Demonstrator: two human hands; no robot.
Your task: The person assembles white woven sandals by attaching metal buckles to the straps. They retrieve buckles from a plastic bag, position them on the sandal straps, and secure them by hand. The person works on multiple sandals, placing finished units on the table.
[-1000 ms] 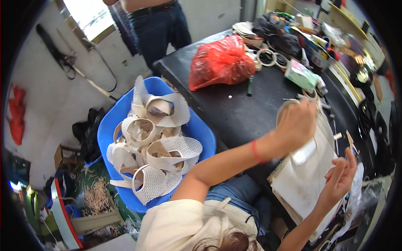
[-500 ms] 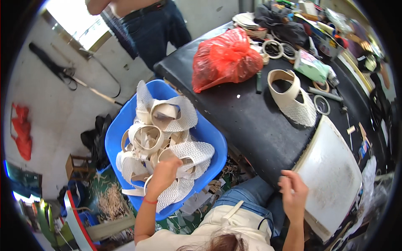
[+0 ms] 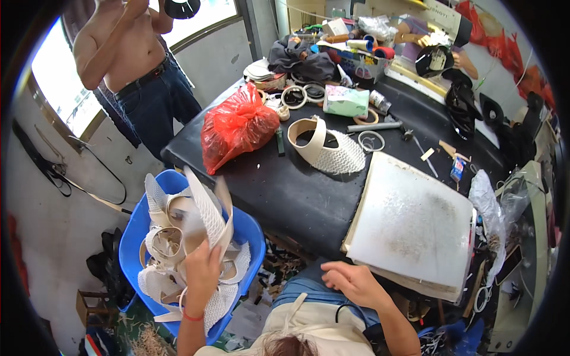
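Observation:
My left hand (image 3: 202,267), a red band at its wrist, grips a cream woven shoe upper (image 3: 209,215) and holds it raised over a blue basin (image 3: 252,243). Parts of that upper are smeared by motion. More cream uppers (image 3: 163,243) of the same kind lie heaped in the basin. My right hand (image 3: 353,283) hovers above my lap near the table's front edge. Its fingers are loosely bent and apart, with nothing in them. Another cream upper (image 3: 341,154) with a woven toe stands alone on the black table.
A white board (image 3: 409,225) lies at the black table's (image 3: 303,207) near right. Beyond are a tied red plastic bag (image 3: 237,127), tape rolls (image 3: 294,97), a green-and-pink tissue pack (image 3: 346,101) and a machine (image 3: 415,18). One person (image 3: 127,56) stands far left; another's hands (image 3: 457,59) work far right.
My left hand has taken hold of an upper and lifted it from the heap. My right hand has moved left and lower. The view has swung right and up.

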